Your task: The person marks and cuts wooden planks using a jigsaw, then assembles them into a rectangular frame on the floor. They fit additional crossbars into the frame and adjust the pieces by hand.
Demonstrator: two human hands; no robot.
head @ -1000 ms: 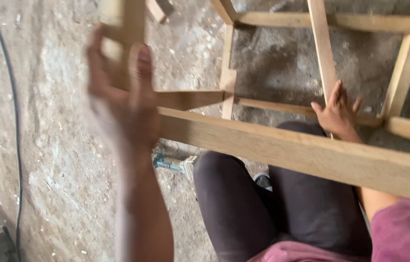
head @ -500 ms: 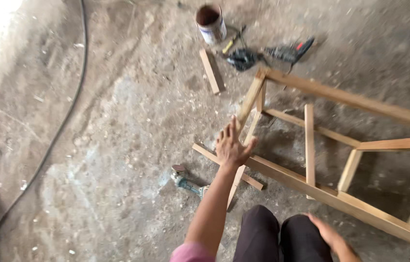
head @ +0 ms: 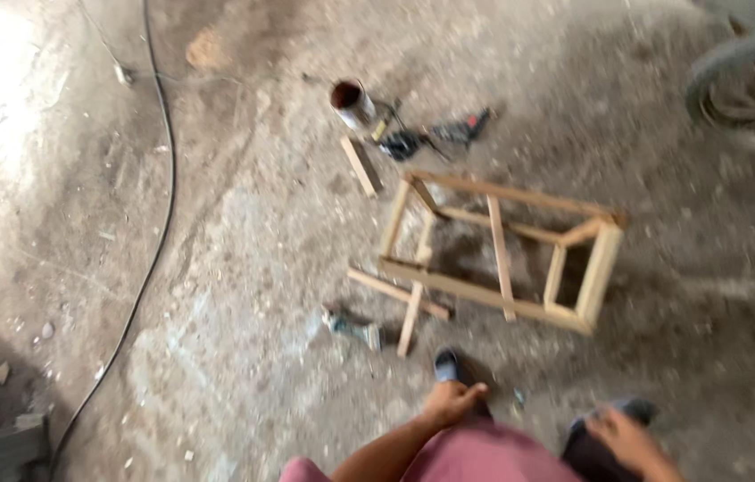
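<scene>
Head view: the person stands over a dusty concrete floor (head: 244, 268), looking down. The left hand (head: 451, 402) hangs at the lower middle of the frame, fingers curled loosely inward with nothing in its grip. The right hand (head: 623, 437) sits low at the right, blurred, fingers spread and released, holding nothing either. Both are well apart from the wooden frame (head: 502, 254), which lies on its side on the floor ahead of the person's dark shoe (head: 446, 364) (the nearest thing to the left hand). Two loose wooden slats (head: 404, 303) lie crossed, touching the frame's near left corner. Just beside them, to the left, lies a small hand tool (head: 352, 328) with a bluish handle. Beyond the frame are a short wood offcut (head: 360, 167), a rusty open tin can (head: 352, 103) and a dark power drill (head: 435, 138). A black cable (head: 159, 232) runs down the left side. A wheel (head: 748, 98) shows at the upper right.
</scene>
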